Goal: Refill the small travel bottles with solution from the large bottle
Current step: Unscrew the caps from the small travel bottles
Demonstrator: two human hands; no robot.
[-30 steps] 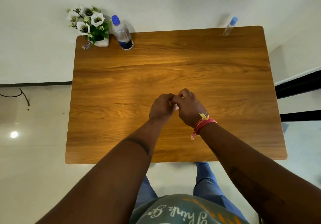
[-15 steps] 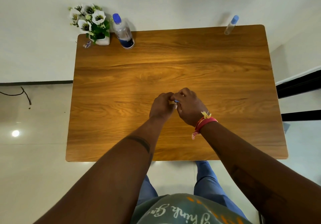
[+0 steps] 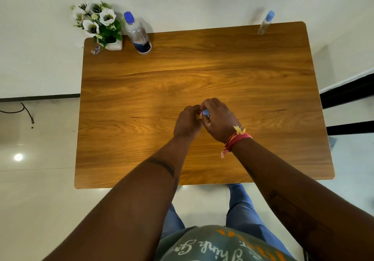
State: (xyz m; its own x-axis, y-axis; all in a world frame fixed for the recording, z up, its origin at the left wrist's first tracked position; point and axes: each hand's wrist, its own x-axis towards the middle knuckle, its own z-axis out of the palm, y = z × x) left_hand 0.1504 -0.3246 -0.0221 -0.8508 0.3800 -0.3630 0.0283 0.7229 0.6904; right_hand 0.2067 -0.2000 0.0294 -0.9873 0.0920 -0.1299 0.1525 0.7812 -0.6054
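Step in hand, as I judge it: uncapping a small travel bottle mid-table. My left hand and right hand are pressed together around it; only its blue cap shows, pinched by the right fingers. Next I need the large bottle, clear plastic, blue-capped, far-left corner. Second travel bottle, slim, far-right. Wood-grain table, glossy.

The table is showing warm brown wood grain; both bottles, the large bottle and the small bottle, are wearing blue caps; the flowers are showing white petals.
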